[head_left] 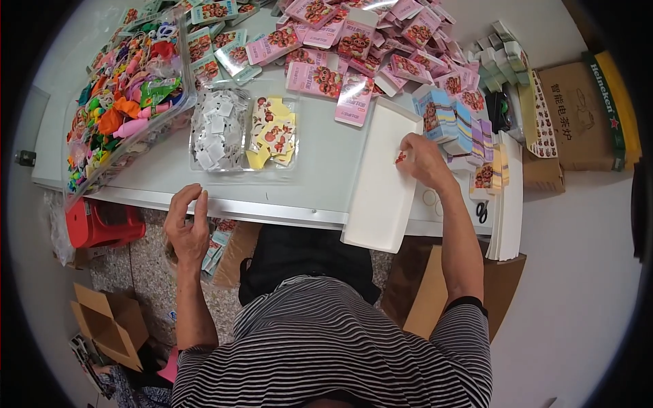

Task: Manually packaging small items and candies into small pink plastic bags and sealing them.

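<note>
My right hand [425, 163] is closed in a pinch on a small red-printed piece [400, 157], too small to make out fully. It hovers over the right side of a long, shallow white cardboard tray [382, 183], whose near end juts past the table edge. My left hand [187, 221] is held by the table's front edge, fingers curved and thumb apart, with nothing in it. Beyond the left hand sits a clear plastic container [203, 166] with two compartments. White paper pieces [221, 126] fill one, and yellow printed cards [273, 132] lie in the other.
Pink printed boxes [320, 75] pile up at the back, with green ones [231, 58] beside them. A clear bin of colourful trinkets [126, 102] stands left. Blue box stacks [439, 115], black scissors [482, 211] and rubber bands [431, 198] lie right. A red stool [102, 224] stands below.
</note>
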Demonstrator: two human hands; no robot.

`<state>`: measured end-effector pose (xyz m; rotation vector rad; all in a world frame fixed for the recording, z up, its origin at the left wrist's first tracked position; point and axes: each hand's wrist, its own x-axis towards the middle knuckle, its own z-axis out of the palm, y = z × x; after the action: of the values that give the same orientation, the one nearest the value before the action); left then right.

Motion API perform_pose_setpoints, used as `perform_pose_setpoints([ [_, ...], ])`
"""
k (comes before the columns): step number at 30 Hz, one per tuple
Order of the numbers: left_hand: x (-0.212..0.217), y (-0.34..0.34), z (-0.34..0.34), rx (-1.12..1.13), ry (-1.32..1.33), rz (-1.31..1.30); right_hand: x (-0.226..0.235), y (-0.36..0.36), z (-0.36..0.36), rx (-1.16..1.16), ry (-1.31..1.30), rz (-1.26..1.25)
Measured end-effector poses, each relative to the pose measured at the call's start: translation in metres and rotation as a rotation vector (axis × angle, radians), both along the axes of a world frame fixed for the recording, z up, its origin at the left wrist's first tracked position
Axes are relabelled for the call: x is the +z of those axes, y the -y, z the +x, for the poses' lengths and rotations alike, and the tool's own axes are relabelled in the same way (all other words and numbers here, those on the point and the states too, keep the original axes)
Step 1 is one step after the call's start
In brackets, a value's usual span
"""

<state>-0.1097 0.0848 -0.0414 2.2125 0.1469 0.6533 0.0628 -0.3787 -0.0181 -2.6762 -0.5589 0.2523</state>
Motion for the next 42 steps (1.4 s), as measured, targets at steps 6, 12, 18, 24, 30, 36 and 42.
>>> perform_pose_setpoints([
  [6,0.009,0.022,-0.007,-0.028,0.040,-0.034,0.010,-0.009,-0.012,-0.226,-0.092,0.176],
  [12,0.019,0.091,0.001,-0.179,-0.152,-0.501,0.019,-0.056,-0.048,-0.346,-0.232,0.775],
  [18,0.012,0.149,0.036,-0.439,-0.370,-0.921,0.010,-0.119,-0.095,-0.408,-0.499,1.239],
  [24,-0.002,0.145,0.033,-0.433,-0.433,-1.043,-0.010,-0.137,-0.110,-0.471,-0.515,1.304],
  [30,-0.002,0.139,0.022,-0.424,-0.137,-0.648,-0.001,-0.143,-0.113,-0.303,-0.333,1.087],
  [36,0.005,0.118,0.019,-0.435,0.395,-0.031,0.004,-0.132,-0.123,-0.046,-0.255,1.084],
  [42,0.006,0.113,0.017,-0.456,0.474,-0.002,0.003,-0.137,-0.130,-0.003,-0.176,1.173],
])
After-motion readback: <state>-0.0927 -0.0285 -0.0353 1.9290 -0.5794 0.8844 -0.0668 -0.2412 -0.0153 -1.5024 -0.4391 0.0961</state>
